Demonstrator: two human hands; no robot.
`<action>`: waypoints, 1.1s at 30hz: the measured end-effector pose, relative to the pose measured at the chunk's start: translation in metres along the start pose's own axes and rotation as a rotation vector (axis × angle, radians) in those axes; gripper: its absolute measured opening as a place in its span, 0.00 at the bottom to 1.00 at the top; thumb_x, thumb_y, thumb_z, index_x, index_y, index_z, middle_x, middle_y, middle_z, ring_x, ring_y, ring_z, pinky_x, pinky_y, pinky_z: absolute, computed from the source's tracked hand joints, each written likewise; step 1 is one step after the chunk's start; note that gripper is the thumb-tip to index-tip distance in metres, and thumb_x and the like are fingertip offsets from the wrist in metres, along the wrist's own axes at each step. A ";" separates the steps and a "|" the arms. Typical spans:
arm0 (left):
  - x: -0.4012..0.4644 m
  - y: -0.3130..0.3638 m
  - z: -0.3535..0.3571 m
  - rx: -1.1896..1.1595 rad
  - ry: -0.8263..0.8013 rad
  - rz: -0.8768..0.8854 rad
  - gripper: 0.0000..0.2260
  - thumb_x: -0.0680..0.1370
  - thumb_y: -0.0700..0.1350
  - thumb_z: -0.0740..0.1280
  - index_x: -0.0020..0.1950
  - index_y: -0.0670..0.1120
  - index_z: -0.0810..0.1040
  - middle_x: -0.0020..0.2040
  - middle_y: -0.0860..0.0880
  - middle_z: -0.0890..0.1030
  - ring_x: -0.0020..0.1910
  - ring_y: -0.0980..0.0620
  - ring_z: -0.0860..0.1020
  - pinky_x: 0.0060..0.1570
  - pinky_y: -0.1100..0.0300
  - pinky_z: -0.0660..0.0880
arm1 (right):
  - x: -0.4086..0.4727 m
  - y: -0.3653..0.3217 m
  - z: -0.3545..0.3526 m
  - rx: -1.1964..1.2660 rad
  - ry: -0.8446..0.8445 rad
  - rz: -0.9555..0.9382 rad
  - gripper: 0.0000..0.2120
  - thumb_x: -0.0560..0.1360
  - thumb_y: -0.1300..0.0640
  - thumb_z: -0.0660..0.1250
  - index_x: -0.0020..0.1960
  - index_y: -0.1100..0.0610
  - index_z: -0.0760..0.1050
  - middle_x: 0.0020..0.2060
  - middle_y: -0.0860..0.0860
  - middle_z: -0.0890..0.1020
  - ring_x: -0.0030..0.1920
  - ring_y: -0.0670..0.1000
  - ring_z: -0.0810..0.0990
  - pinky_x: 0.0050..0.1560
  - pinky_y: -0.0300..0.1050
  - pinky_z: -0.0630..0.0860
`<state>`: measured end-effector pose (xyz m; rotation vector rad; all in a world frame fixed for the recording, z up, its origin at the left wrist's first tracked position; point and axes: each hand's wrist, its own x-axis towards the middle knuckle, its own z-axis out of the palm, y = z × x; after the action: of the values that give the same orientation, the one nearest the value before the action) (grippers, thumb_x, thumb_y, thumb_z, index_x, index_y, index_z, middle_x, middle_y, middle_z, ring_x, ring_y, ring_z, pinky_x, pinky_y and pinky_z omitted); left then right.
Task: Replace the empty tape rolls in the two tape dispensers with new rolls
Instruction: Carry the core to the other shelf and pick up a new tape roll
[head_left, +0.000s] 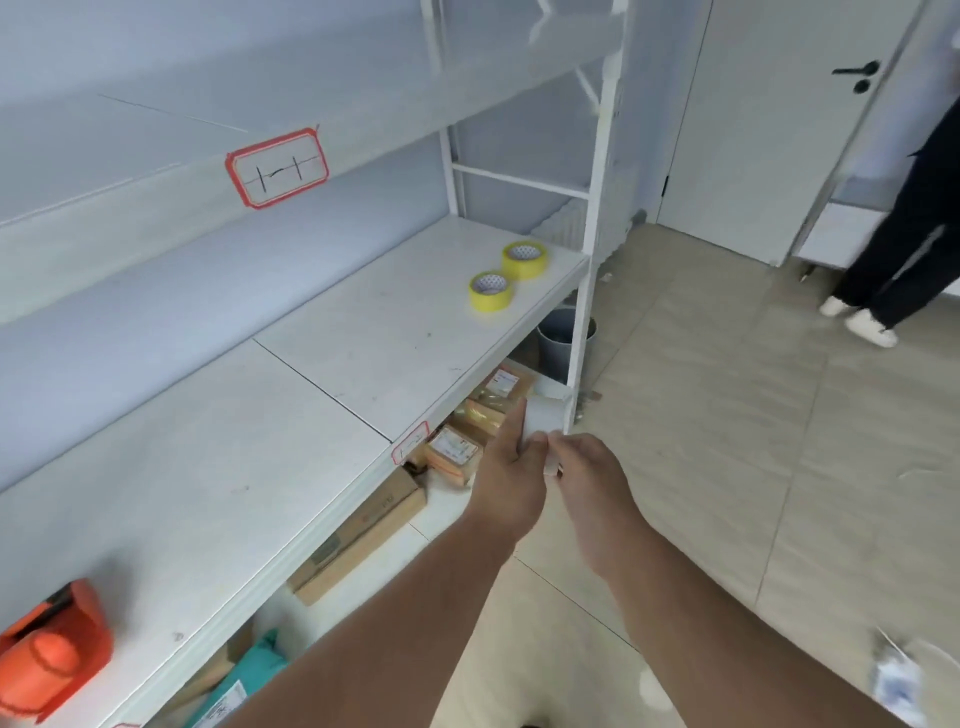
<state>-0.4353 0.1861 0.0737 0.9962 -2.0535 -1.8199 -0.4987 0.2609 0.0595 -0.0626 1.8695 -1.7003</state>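
While both arms reached forward, the left hand and right hand jointly gripped a small white object, unidentifiable through blur. Two yellow tape rolls lay on the white shelf; an orange tape dispenser sat well apart.

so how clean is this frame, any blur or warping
Head view: motion blur smears the hands and the pale object they hold; the yellow tape rolls and orange dispenser read clearer; wide-angle distortion bows the shelf edge; lighting is flat, with no strong glare.
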 end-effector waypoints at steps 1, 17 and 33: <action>0.007 0.003 0.005 0.003 -0.015 0.009 0.22 0.87 0.46 0.58 0.80 0.60 0.64 0.64 0.68 0.72 0.66 0.67 0.72 0.60 0.73 0.63 | 0.005 -0.003 -0.004 -0.002 0.012 -0.004 0.12 0.84 0.54 0.64 0.43 0.54 0.79 0.39 0.48 0.83 0.47 0.51 0.82 0.54 0.49 0.75; 0.106 0.045 0.136 0.021 -0.045 0.067 0.20 0.86 0.45 0.59 0.76 0.63 0.69 0.62 0.64 0.80 0.63 0.66 0.76 0.62 0.64 0.70 | 0.124 -0.043 -0.122 -0.008 0.023 -0.071 0.12 0.81 0.53 0.65 0.40 0.54 0.77 0.37 0.48 0.81 0.43 0.52 0.79 0.50 0.48 0.74; 0.216 0.082 0.240 0.086 -0.020 0.028 0.23 0.83 0.51 0.58 0.79 0.61 0.68 0.74 0.47 0.77 0.73 0.45 0.75 0.70 0.50 0.72 | 0.251 -0.082 -0.206 0.032 -0.053 -0.012 0.13 0.82 0.54 0.64 0.38 0.52 0.76 0.33 0.44 0.82 0.41 0.48 0.80 0.51 0.45 0.77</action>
<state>-0.7623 0.2441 0.0437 0.9694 -2.1634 -1.7482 -0.8265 0.3237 0.0339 -0.1050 1.8064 -1.7195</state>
